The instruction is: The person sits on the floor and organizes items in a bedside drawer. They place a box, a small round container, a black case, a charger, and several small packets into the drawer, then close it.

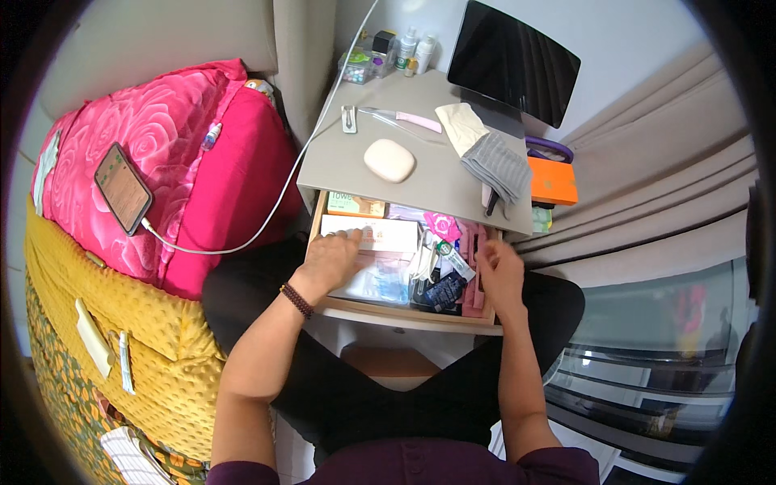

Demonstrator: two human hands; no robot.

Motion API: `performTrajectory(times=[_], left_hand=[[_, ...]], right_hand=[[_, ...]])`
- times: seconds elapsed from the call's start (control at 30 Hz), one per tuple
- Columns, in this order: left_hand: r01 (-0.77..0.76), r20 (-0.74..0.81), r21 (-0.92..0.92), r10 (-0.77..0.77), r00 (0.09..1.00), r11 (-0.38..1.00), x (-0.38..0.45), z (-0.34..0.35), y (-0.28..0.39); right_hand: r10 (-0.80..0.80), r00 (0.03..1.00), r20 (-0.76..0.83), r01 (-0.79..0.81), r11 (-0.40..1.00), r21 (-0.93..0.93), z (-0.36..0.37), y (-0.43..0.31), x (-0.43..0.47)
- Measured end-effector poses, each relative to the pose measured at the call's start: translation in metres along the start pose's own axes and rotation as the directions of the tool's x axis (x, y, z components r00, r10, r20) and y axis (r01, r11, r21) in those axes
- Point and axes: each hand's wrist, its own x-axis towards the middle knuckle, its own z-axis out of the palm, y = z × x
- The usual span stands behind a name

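Observation:
An open drawer point(412, 317) full of small items lies before me. My left hand point(332, 260) rests at its left side, fingers on a white box point(388, 233) with red print. My right hand point(501, 270) is at the drawer's right edge, fingers bent, beside pink fabric point(470, 297); whether it holds anything is hard to see. Between the hands lie white cables point(424, 260), a tube with a green end point(456, 259), a dark blue packet point(445, 291), a pink rose-patterned item point(442, 225) and clear plastic packaging point(391, 282). A green and orange box point(356, 205) sits at the back left.
The grey nightstand top point(330, 157) holds a cream rounded case point(390, 160), a pink-handled knife point(418, 121), folded cloths point(494, 163), bottles point(406, 48) and a tablet point(514, 60). A charging phone point(123, 189) lies on pink bedding point(224, 182) at left; curtains point(661, 163) hang at right.

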Motion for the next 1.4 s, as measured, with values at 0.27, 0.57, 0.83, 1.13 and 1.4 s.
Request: performTrajectory(times=[0.27, 0.57, 0.83, 1.13, 1.4], left_hand=[[0.005, -0.010, 0.038, -0.005, 1.000, 0.999, 0.004, 0.003, 0.001], [-0.025, -0.077, 0.044, 0.028, 0.997, 0.999, 0.001, 0.008, -0.003], [-0.027, -0.086, 0.007, 0.027, 0.996, 1.000, 0.007, 0.012, -0.001], [-0.115, -0.227, -0.105, 0.089, 0.970, 0.988, 0.009, 0.040, -0.020], [-0.041, -0.103, -0.091, 0.031, 0.994, 0.995, 0.010, 0.032, -0.009]], right_hand=[[-0.045, 0.964, -0.260, 0.027, 0.997, -0.070, -0.009, 0.002, 0.079], [-0.195, 0.969, -0.150, 0.139, 0.937, -0.320, -0.004, 0.030, 0.124], [0.011, 0.928, -0.372, 0.009, 0.999, 0.053, -0.019, 0.041, 0.155], [-0.463, 0.836, -0.293, 0.467, 0.882, -0.061, 0.008, -0.059, 0.130], [-0.419, 0.908, 0.006, 0.417, 0.901, -0.123, 0.045, -0.045, 0.106]])
